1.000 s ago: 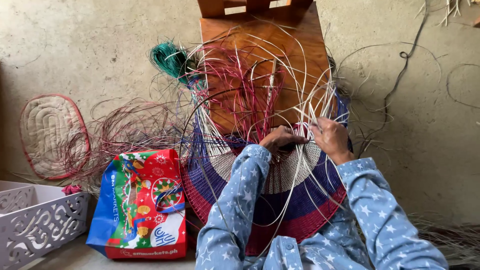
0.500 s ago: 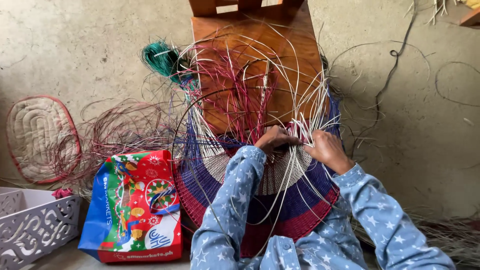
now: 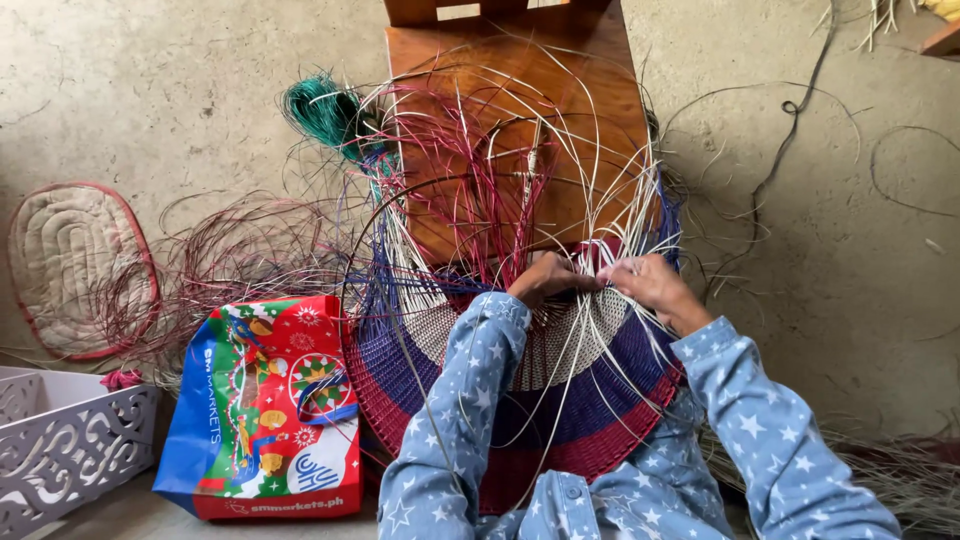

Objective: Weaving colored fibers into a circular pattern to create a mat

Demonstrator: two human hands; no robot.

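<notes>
The left hand [image 3: 545, 278] and the right hand [image 3: 652, 285] are being held close together at the far edge of a round woven basket [image 3: 560, 400]. Thin strands [image 3: 600, 262] are being pinched by the fingers of both hands, which are curled in tight. The basket is being kept on the lap, in the middle of the scene, just near the hands. It is being shown with a pale middle, then a blue ring, then a red ring at the rim. Its long loose strands [image 3: 500, 150], white, red and blue, are being pointed away to the far side, fanning up and out over a brown wooden seat [image 3: 470, 70]. Both arms are being covered by blue sleeves [image 3: 450, 420] with white stars.

A bright shopping bag [image 3: 265, 410] is being left lying flat on the floor, just left of the basket. It is shaped like a box, with red, green and blue pictures, a blue side and a red strip at the near edge. A white cut-out crate [image 3: 60, 450] is being kept at the near left. A flat oval mat [image 3: 75, 265] with a red edge is lying farther left. A green bundle [image 3: 320, 110] is lying at the far left of the seat.
</notes>
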